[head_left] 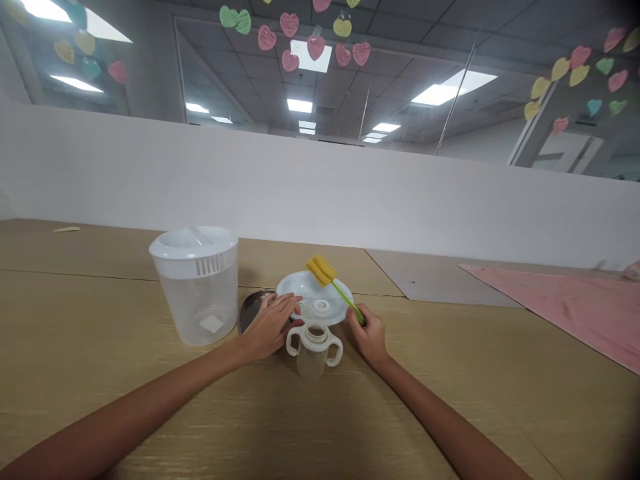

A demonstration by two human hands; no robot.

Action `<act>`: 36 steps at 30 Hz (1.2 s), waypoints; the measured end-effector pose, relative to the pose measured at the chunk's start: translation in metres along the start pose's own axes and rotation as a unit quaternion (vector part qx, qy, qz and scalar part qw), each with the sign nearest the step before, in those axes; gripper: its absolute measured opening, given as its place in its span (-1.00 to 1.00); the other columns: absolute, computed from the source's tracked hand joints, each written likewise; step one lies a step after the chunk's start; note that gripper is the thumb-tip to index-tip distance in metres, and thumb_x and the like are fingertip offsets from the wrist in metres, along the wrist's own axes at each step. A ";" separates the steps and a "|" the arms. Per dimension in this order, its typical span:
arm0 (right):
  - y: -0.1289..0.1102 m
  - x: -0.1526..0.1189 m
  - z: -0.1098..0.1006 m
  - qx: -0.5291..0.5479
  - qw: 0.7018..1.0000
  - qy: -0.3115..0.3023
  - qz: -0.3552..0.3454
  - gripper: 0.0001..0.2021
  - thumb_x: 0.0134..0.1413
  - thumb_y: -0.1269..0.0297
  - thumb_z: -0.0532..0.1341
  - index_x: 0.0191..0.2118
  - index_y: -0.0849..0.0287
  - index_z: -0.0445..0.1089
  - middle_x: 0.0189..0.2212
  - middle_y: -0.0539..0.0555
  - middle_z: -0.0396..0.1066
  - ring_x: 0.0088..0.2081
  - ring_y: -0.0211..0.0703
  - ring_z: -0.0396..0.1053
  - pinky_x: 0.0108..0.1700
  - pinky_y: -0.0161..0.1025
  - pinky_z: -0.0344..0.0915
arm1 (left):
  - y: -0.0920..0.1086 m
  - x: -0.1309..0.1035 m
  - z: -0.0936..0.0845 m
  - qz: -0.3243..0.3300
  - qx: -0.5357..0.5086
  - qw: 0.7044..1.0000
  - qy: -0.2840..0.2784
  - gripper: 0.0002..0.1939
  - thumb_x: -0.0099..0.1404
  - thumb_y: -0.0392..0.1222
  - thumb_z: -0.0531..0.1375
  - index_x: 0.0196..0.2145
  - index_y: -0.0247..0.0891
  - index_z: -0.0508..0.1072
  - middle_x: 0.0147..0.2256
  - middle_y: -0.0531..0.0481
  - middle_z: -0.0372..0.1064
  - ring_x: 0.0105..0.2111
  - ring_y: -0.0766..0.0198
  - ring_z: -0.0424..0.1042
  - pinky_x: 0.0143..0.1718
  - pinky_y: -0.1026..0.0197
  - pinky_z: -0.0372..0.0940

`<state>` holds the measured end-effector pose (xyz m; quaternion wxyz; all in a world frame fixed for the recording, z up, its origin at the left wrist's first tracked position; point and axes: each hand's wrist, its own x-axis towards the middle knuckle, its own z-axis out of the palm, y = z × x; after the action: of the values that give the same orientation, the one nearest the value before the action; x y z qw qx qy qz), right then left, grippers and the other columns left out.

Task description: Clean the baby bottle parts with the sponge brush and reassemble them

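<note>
Office-like room: glass partition (340,87), heart-shaped notes (289,25), tiled ceiling (395,33), light panels (300,106).

I count from my end: one sponge brush (321,270), one cup (313,361) with two handles (341,349), one white bowl (300,285), one white cap (321,308), one metal dish (251,309), one lidded bucket (197,300), one pink cloth (575,300). Fingers, two sets: left fingers (286,305), right fingers (353,321). Heart notes (289,25) number over twenty; edge ones cut off, exact count unclear.
</note>
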<state>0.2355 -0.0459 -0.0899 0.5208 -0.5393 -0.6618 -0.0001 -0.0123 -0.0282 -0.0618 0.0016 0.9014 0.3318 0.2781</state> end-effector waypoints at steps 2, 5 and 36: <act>0.000 0.000 0.000 0.002 1.000 -0.002 -0.002 -0.71 0.11 0.17 0.03 -0.48 0.24 0.32 -0.65 -0.10 0.08 -0.59 -0.36 0.03 -0.52 -0.38 0.00 | -0.002 0.000 0.001 0.010 0.007 1.000 -0.020 -0.65 0.30 -0.18 -0.08 0.04 -0.24 0.19 0.01 -0.16 0.27 0.11 0.12 0.11 0.12 -0.09 -0.12; 0.002 0.000 0.001 0.002 1.000 -0.002 -0.007 -0.71 0.11 0.18 0.03 -0.49 0.24 0.32 -0.65 -0.10 0.10 -0.59 -0.36 0.04 -0.51 -0.39 0.01 | -0.004 0.001 0.001 0.023 0.026 0.999 -0.040 -0.57 0.25 -0.23 -0.03 0.08 -0.22 0.13 0.09 -0.15 0.19 0.07 0.13 0.18 0.11 -0.08 -0.10; 0.004 0.000 0.002 -0.010 1.000 0.001 -0.009 -0.70 0.12 0.17 0.02 -0.48 0.24 0.33 -0.66 -0.11 0.10 -0.60 -0.36 0.04 -0.52 -0.39 0.00 | -0.007 0.013 -0.009 0.041 0.091 0.993 -0.060 -0.57 0.33 0.04 -0.12 0.04 -0.20 0.24 0.19 -0.18 0.00 0.07 0.09 0.18 0.00 0.00 0.04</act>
<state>0.2368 -0.0430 -0.0926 0.5156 -0.5386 -0.6663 -0.0122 -0.0127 -0.0162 -0.0489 -0.0716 0.9256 0.3179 0.1926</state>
